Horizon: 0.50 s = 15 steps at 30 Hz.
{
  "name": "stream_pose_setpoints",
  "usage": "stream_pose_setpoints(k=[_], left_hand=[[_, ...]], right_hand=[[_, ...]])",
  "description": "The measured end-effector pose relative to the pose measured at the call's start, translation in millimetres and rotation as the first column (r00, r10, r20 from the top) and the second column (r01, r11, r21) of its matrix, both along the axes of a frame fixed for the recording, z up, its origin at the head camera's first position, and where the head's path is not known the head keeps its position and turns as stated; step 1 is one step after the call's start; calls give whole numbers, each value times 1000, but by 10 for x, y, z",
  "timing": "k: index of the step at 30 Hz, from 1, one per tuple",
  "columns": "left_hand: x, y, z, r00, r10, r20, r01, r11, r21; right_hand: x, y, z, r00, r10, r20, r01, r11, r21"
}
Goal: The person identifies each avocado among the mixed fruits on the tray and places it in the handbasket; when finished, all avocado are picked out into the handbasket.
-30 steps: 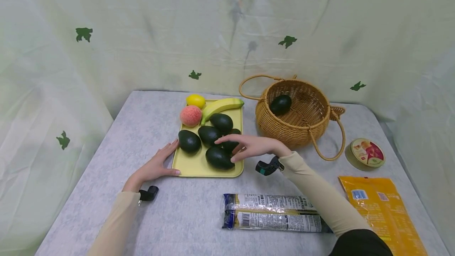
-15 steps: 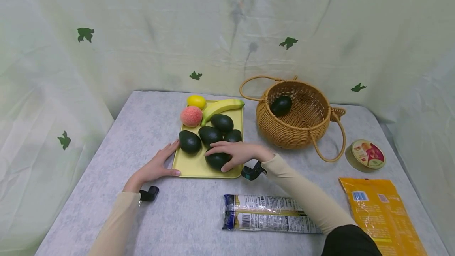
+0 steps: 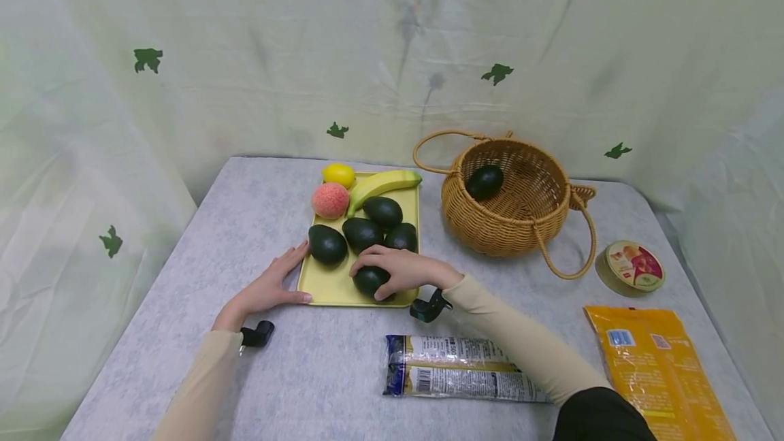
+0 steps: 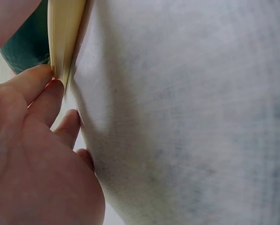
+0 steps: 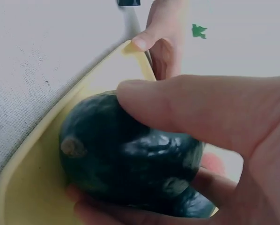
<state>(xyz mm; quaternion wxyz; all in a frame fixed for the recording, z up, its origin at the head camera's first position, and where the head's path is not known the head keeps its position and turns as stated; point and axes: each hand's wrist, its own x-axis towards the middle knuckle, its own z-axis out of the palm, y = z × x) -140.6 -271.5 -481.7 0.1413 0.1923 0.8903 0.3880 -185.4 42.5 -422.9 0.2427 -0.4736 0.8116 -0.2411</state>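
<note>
A yellow tray (image 3: 318, 289) bears several dark green avocados, a banana (image 3: 381, 186), a pink peach-like fruit (image 3: 330, 201) and a lemon (image 3: 338, 175). My right hand (image 3: 404, 269) grips the nearest avocado (image 3: 369, 280), which lies at the tray's front; in the right wrist view the thumb sits on one side of this avocado (image 5: 126, 150) and the fingers curl round the other. My left hand (image 3: 269, 289) touches the tray's left edge with spread, fairly straight fingers. The left wrist view has these fingertips against the tray's rim (image 4: 65, 37), with part of an avocado (image 4: 30, 44) behind.
Right of the tray stands a wicker basket (image 3: 490, 233) with one avocado (image 3: 484, 182) inside and its handles folded outward. A round tin (image 3: 631, 266) and an orange packet (image 3: 661, 366) lie at the right. In front is a long plastic-wrapped packet (image 3: 453, 366), partly under the right forearm.
My right hand has come down and left from above the avocados and closed round the front one. The left hand has stayed at the tray's edge.
</note>
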Motion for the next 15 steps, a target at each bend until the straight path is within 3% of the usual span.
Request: stream_pose_setpoints(k=[4,7,12,15], left_hand=[[8,6,-8,1000,2,-5,-2,1000,7],[16,4,-13,1000,1,-3,-1,1000,10],[13,1,-8,1000,-6,-11,6,1000,13],[11,4,4,1000,-7,-16,8,1000,13]], right_hand=[[-31,64,-3,998,-1,66,8,994,-106],[-74,151,32,986,1,169,31,982,-188],[-134,347,188,919,-19,393,134,955,-266],[-158,470,295,889,-44,455,197,936,-293]])
